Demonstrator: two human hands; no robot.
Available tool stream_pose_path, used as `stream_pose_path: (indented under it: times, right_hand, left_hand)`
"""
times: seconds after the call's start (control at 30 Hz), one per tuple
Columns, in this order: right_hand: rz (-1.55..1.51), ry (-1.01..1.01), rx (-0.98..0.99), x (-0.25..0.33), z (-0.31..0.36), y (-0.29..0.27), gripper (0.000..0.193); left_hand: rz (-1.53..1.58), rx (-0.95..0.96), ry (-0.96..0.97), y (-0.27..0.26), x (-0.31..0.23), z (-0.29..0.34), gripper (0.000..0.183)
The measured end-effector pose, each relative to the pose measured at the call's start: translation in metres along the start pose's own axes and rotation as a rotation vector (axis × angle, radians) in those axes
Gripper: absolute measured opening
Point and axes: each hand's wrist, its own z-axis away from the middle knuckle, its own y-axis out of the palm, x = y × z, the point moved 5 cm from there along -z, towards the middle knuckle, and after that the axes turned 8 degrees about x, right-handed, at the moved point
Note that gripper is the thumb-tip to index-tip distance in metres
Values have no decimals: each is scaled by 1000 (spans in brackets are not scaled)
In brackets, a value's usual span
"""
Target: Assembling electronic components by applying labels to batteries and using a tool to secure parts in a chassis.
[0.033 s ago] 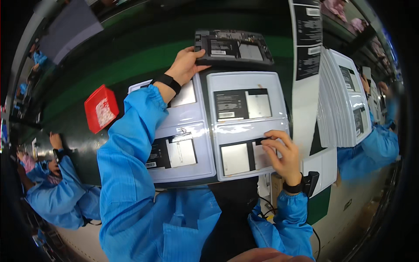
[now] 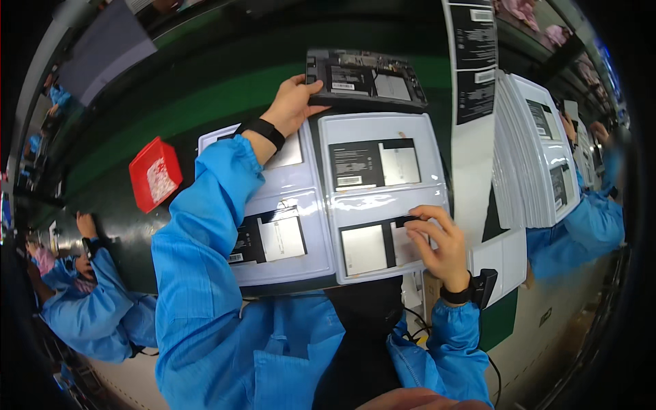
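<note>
My left hand (image 2: 294, 102) is closed on the left end of an opened dark device casing (image 2: 321, 92), thumb on top and fingers beneath. Inside the casing show circuit parts and a black-and-silver battery. Below it, a white plastic tray (image 2: 376, 130) has two compartments. A flat battery (image 2: 355, 164) lies in the upper one. Over the lower one, my right hand (image 2: 443, 246) pinches the upper right edge of another battery (image 2: 365, 249), whose right end is partly covered by my fingers.
A second white tray (image 2: 318, 253) with batteries lies to the left, partly under my left forearm. Further left sits a red bin (image 2: 156, 176) of small pale pieces. Stacked trays (image 2: 512, 157) and a hanging strip of black labels (image 2: 475, 61) stand right. Co-workers sit on both sides.
The whole view has shifted slightly. Both hands keep their holds, with no clear movement of the casing or the battery.
</note>
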Motion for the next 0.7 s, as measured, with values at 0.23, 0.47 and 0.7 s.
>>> stream_pose_path:
  times: [0.23,0.47,0.7]
  right_hand:
    - [-14,-130,-91,31,7,-29,23]
    - [-94,-532,-371,94,-1,-82,21]
    - [49,-669,-356,160,-31,-68,19]
  left_hand:
    - [-276,-171,109,1,29,-36,53]
    - [-1055,-162,166,23,15,-32,45]
    - [-1483,-108,266,42,25,-24,57]
